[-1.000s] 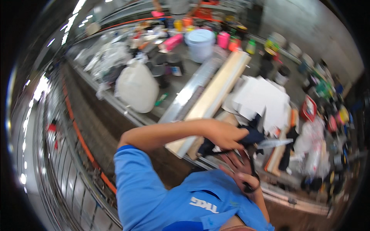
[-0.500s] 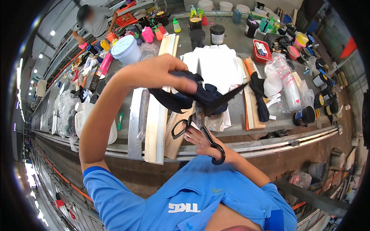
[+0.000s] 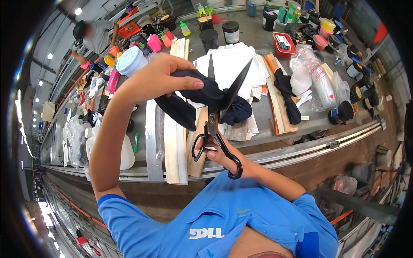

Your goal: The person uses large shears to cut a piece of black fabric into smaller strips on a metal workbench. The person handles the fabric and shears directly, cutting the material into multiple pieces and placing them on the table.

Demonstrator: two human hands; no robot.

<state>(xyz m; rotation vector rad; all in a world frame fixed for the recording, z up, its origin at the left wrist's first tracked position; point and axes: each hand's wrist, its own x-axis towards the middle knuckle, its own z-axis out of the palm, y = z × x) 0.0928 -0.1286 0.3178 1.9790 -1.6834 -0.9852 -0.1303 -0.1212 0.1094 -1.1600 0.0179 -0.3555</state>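
Note:
My left hand [image 3: 150,79] grips a dark navy cloth [image 3: 176,112], fingers and thumb closed on its upper part, and holds it above the table. One flap hangs below the hand; a bunched part lies to the right, by the blades. My right hand [image 3: 219,155] holds large scissors [image 3: 213,118] with black handles, its fingers at the loops. The blades point up and away and stand apart, with cloth between and around them. Whether they bite into the cloth cannot be made out. Behind them lies a stack of white sheets [image 3: 238,64].
Pale boards [image 3: 175,146] lie left of the sheets. More boards and a black cloth [image 3: 287,96] are at the right, near a red basket [image 3: 285,52] and plastic-wrapped cups [image 3: 320,84]. A white jug [image 3: 124,152] and lidded bucket [image 3: 132,62] stand left. A person [image 3: 97,36] works far left.
The scissor blades have come closer together, and the right-hand blade now points more upward. The cloth has shifted left with my left hand. The whole view has also turned slightly.

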